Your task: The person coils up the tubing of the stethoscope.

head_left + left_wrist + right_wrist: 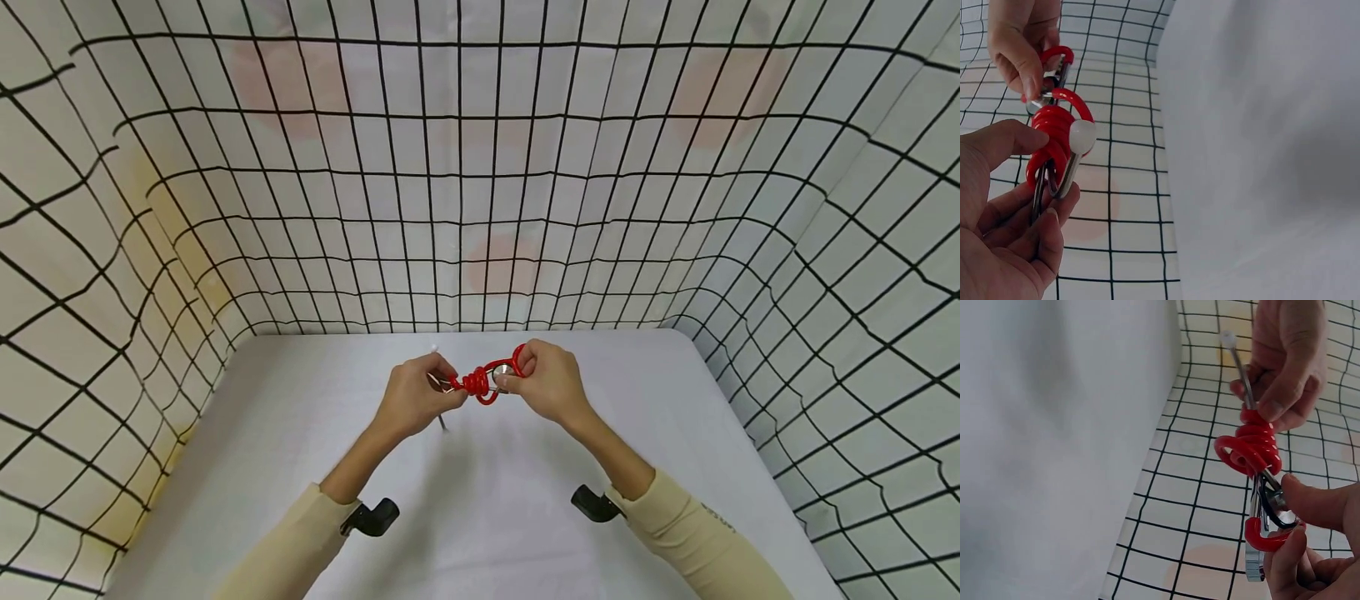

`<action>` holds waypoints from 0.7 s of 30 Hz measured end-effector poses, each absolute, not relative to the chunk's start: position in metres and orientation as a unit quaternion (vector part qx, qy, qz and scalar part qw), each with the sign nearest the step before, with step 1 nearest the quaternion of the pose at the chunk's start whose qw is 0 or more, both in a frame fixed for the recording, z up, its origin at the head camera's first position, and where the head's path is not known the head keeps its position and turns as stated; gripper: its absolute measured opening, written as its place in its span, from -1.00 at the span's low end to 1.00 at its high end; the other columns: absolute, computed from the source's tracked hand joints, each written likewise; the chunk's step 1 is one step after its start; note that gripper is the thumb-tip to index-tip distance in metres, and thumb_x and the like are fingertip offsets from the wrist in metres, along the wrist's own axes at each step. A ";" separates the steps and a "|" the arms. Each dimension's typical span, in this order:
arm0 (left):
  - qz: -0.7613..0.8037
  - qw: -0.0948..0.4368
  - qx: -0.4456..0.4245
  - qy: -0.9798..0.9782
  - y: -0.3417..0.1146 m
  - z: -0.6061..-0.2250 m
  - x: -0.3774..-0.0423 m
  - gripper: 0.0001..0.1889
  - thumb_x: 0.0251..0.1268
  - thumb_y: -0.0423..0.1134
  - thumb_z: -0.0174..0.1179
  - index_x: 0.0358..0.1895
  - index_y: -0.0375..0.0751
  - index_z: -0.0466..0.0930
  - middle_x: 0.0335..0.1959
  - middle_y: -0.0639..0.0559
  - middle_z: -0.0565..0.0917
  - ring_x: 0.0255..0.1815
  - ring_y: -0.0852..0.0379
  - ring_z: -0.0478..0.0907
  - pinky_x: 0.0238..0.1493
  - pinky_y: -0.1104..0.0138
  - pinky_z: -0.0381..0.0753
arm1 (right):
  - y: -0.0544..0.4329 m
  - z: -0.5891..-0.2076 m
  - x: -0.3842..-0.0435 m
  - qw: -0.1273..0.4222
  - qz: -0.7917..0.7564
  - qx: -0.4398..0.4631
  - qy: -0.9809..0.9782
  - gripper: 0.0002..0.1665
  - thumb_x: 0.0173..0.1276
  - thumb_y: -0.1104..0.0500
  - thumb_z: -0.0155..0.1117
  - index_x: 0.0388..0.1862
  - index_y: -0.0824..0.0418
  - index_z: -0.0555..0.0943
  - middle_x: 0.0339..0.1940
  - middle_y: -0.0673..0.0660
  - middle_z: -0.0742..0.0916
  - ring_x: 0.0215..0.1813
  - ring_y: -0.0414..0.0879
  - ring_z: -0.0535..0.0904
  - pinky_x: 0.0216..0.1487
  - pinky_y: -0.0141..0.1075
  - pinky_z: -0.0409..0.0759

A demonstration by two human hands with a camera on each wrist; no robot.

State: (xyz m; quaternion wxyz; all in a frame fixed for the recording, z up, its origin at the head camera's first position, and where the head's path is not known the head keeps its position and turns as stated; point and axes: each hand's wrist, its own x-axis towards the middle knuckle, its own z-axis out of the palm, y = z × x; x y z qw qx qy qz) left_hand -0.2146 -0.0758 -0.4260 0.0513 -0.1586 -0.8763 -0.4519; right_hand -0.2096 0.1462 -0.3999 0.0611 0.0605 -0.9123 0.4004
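Both hands hold a glossy red cord [476,382], wound into tight coils, above the table. My left hand [420,393] pinches its left end, where bent metal rods stick out; in the left wrist view the thumb rests against the coils. One metal rod [1242,372] ends in a white knob [1082,136]. At the other end my right hand [551,382] pinches a red loop [1260,540] between thumb and fingers, along with shiny metal parts. A silvery piece [1254,561] and a dark curved part lie beside that loop, partly hidden by the fingers.
Beneath the hands spreads a white-covered table [495,517]. Black wire mesh [459,175] rises at the back and both sides, with pale panels behind it. A black wrist mount sticks out inward from each sleeve.
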 end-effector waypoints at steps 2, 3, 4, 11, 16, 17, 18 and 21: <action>-0.451 0.060 -0.161 -0.876 -0.077 -0.426 -0.215 -0.82 0.07 -0.24 0.47 -0.30 -0.17 0.68 -0.41 0.04 0.75 -0.40 0.15 0.65 -0.39 0.35 0.66 | 0.145 -0.401 -0.210 0.065 0.400 0.061 -0.912 -0.64 0.15 0.08 0.58 -0.37 0.25 0.58 -0.49 0.10 0.67 -0.36 -0.01 0.58 -0.45 -0.26 0.50; -0.450 0.062 -0.163 -0.876 -0.077 -0.426 -0.215 -0.83 0.07 -0.24 0.47 -0.31 -0.17 0.68 -0.41 0.04 0.75 -0.40 0.15 0.65 -0.39 0.35 0.66 | 0.144 -0.401 -0.210 0.065 0.402 0.058 -0.912 -0.65 0.15 0.07 0.57 -0.37 0.24 0.58 -0.49 0.10 0.68 -0.37 -0.02 0.58 -0.45 -0.26 0.50; -0.448 0.064 -0.164 -0.876 -0.077 -0.426 -0.215 -0.83 0.07 -0.24 0.46 -0.31 -0.17 0.68 -0.41 0.04 0.75 -0.40 0.15 0.65 -0.39 0.35 0.66 | 0.144 -0.401 -0.210 0.065 0.404 0.055 -0.911 -0.66 0.15 0.06 0.56 -0.38 0.23 0.58 -0.49 0.09 0.68 -0.38 -0.02 0.58 -0.46 -0.26 0.50; -0.460 0.042 -0.155 -0.873 -0.076 -0.429 -0.212 -0.82 0.08 -0.24 0.48 -0.30 -0.17 0.69 -0.40 0.05 0.75 -0.38 0.17 0.66 -0.38 0.36 0.67 | 0.140 -0.399 -0.210 0.075 0.428 0.055 -0.899 -0.75 0.09 0.12 0.46 -0.40 0.21 0.56 -0.53 0.09 0.66 -0.48 -0.06 0.57 -0.52 -0.25 0.50; -0.470 0.031 -0.146 -0.870 -0.076 -0.424 -0.211 -0.83 0.08 -0.25 0.48 -0.30 -0.16 0.68 -0.40 0.06 0.76 -0.38 0.18 0.68 -0.37 0.34 0.68 | 0.142 -0.404 -0.211 0.091 0.444 0.061 -0.889 -0.82 0.14 0.22 0.43 -0.30 0.27 0.66 -0.60 0.10 0.62 -0.59 -0.10 0.55 -0.58 -0.28 0.46; -0.471 0.030 -0.145 -0.870 -0.076 -0.423 -0.211 -0.83 0.08 -0.25 0.48 -0.30 -0.17 0.68 -0.40 0.06 0.76 -0.37 0.18 0.68 -0.37 0.34 0.68 | 0.142 -0.405 -0.211 0.093 0.447 0.063 -0.888 -0.82 0.15 0.24 0.43 -0.27 0.28 0.68 -0.60 0.11 0.61 -0.60 -0.10 0.55 -0.58 -0.28 0.46; -0.470 0.031 -0.147 -0.870 -0.076 -0.423 -0.211 -0.83 0.09 -0.25 0.48 -0.30 -0.17 0.68 -0.40 0.05 0.76 -0.38 0.18 0.68 -0.37 0.34 0.68 | 0.143 -0.405 -0.211 0.094 0.450 0.066 -0.886 -0.82 0.17 0.25 0.44 -0.25 0.28 0.69 -0.60 0.12 0.60 -0.60 -0.09 0.54 -0.57 -0.28 0.46; -0.468 0.039 -0.146 -0.871 -0.077 -0.422 -0.211 -0.82 0.08 -0.26 0.47 -0.31 -0.20 0.68 -0.41 0.04 0.76 -0.38 0.18 0.68 -0.36 0.33 0.69 | 0.144 -0.406 -0.212 0.088 0.445 0.079 -0.887 -0.76 0.20 0.23 0.46 -0.18 0.31 0.70 -0.54 0.13 0.62 -0.52 -0.07 0.54 -0.51 -0.27 0.50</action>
